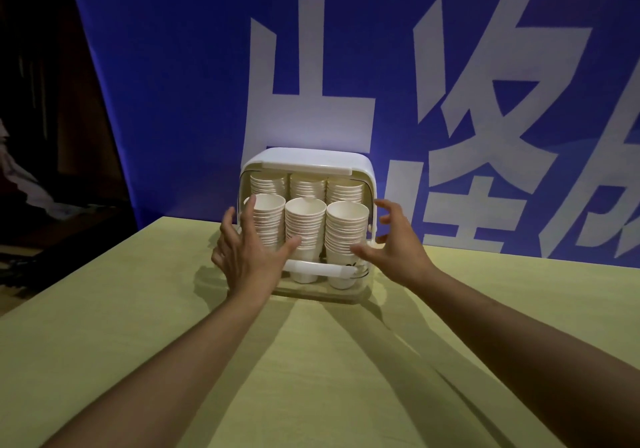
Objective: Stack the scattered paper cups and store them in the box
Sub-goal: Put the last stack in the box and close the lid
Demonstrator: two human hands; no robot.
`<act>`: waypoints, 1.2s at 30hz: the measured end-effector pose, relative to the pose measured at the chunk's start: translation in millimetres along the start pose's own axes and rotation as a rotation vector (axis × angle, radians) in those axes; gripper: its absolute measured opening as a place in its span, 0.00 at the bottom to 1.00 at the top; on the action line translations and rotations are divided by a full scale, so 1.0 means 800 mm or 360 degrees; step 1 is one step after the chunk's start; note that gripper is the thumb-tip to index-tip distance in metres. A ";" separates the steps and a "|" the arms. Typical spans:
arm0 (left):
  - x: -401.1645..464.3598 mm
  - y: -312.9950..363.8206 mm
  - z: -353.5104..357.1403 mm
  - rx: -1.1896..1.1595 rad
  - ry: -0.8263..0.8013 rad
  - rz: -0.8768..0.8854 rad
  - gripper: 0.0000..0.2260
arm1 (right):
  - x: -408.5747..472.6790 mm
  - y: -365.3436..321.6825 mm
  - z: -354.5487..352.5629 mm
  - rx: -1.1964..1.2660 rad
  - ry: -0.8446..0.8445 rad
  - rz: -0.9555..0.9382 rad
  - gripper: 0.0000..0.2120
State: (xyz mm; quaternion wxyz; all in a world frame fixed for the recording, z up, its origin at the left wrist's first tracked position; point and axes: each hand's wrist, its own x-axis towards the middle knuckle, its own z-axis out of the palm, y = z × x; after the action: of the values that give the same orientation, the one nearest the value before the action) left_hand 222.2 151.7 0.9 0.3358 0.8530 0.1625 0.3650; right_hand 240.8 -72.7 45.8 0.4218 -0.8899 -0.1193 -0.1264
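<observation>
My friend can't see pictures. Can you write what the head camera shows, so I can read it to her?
Two open hands, the left hand and right hand, reach around a white box with a clear front, full of stacked paper cups. The box stands on a yellow-green table before a blue banner.

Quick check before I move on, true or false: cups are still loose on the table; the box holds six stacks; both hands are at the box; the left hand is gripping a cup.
1. Loose cups lie on the table. False: none shows there.
2. The box holds six cup stacks. True: three front, three behind.
3. Both hands are at the box. True: left hand, right hand.
4. The left hand grips a cup. False: its fingers are spread at the box front.
</observation>
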 end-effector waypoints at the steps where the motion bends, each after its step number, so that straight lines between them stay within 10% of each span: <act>1: 0.002 -0.002 -0.002 0.0021 -0.0093 -0.0020 0.49 | -0.001 0.001 0.007 0.0011 -0.0015 -0.0012 0.44; 21: 0.003 0.002 0.019 0.0146 -0.0108 -0.0096 0.55 | 0.006 0.004 0.048 -0.0092 0.0139 -0.0188 0.41; 27: 0.047 0.004 -0.010 -0.0393 0.0172 -0.0180 0.35 | 0.033 -0.018 0.010 -0.0016 0.0256 -0.0180 0.29; 36: 0.105 0.011 -0.048 -0.0772 -0.0471 -0.0226 0.26 | 0.045 -0.029 0.004 0.0055 0.0157 -0.0030 0.27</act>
State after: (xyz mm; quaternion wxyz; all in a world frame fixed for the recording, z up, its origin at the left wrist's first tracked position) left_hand 252.0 206.6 69.6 0.5748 0.7782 0.0789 0.2405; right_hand 267.4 -51.8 72.2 0.4412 -0.8740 -0.1089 -0.1719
